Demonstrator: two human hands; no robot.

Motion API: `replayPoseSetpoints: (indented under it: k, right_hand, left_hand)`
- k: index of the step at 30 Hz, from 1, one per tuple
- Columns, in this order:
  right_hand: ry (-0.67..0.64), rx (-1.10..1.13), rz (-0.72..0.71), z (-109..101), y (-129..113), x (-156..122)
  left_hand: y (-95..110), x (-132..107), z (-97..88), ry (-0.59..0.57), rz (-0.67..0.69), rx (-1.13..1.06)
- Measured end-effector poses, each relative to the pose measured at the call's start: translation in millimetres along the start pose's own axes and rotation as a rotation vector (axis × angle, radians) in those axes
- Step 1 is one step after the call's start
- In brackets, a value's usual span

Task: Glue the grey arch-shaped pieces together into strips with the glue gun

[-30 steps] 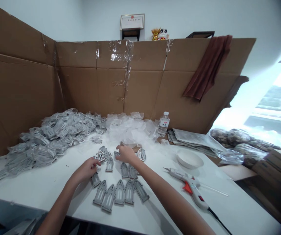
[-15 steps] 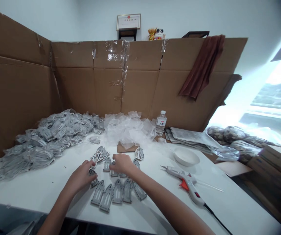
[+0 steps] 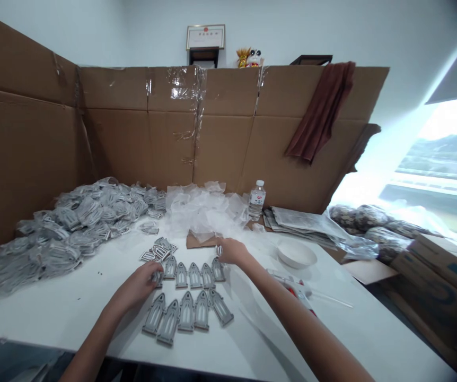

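Bagged pile far left. Left hand on grey window piece, left end of back row; grip hidden. Best nudged, not lifted. Front row nearer, right-end piece tilted; mind edges. Right hand apart, at white-edged piece; can't tell if pinched.

Print on the framed certificate and bottle label (both red-marked) is illegible.
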State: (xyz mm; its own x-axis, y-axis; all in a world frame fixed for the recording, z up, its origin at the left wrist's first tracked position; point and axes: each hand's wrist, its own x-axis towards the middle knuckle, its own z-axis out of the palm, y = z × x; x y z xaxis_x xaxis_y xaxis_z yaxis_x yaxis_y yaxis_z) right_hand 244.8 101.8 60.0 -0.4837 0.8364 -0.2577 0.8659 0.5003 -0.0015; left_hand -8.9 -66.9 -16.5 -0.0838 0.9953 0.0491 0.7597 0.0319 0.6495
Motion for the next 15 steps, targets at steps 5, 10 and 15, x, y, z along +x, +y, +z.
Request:
replayPoseSetpoints:
  k: [5, 10, 15]
  right_hand:
    - [-0.115, 0.02, -0.154, 5.0, 5.1, -2.9]
    - [-0.168, 0.011, -0.205, 12.8, 4.6, -9.4]
    - [-0.225, 0.027, -0.216, 6.9, 10.0, -19.5]
  left_hand:
    - [1.1, 13.7, -7.4, -0.018, -0.008, 0.028]
    - [-2.2, 22.0, -19.9, 0.009, -0.032, 0.077]
    - [-26.0, 36.7, -23.5, 0.059, -0.088, 0.15]
